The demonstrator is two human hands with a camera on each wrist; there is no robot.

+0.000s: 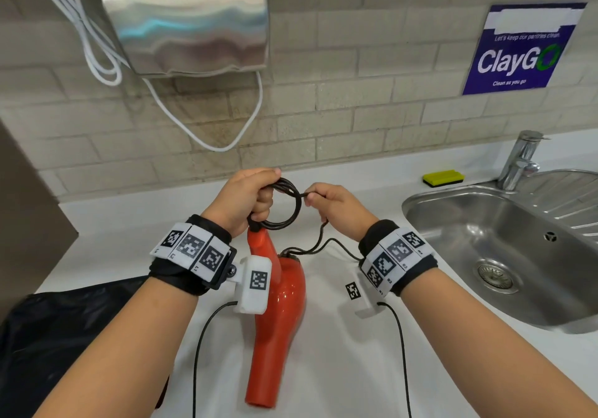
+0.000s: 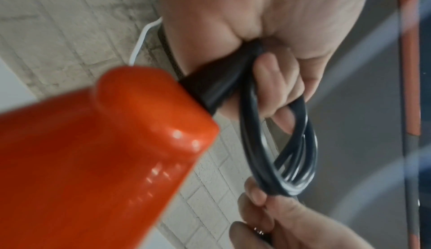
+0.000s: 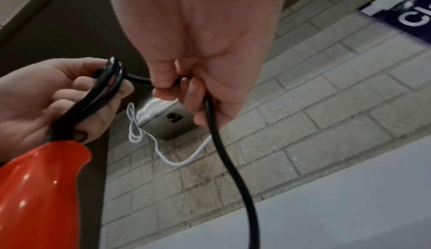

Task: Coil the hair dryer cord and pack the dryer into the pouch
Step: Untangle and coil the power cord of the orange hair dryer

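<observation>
A red hair dryer [image 1: 275,314] hangs nozzle-down over the white counter, its handle end [image 2: 149,105] just below my left hand [image 1: 249,197]. That hand grips several loops of the black cord [image 1: 286,204] in a coil [image 2: 279,142]. My right hand [image 1: 336,207] pinches the free cord [image 3: 224,153] just right of the coil. The remaining cord [image 1: 320,246] trails down across the counter behind the dryer. A black pouch [image 1: 64,336] lies at the lower left, partly hidden under my left forearm.
A steel sink [image 1: 504,256] with a tap [image 1: 521,159] sits at the right, a yellow sponge [image 1: 443,178] beside it. A metal hand dryer [image 1: 184,19] with a dangling white cable [image 1: 207,133] hangs on the tiled wall. A dark panel [image 1: 29,223] stands left.
</observation>
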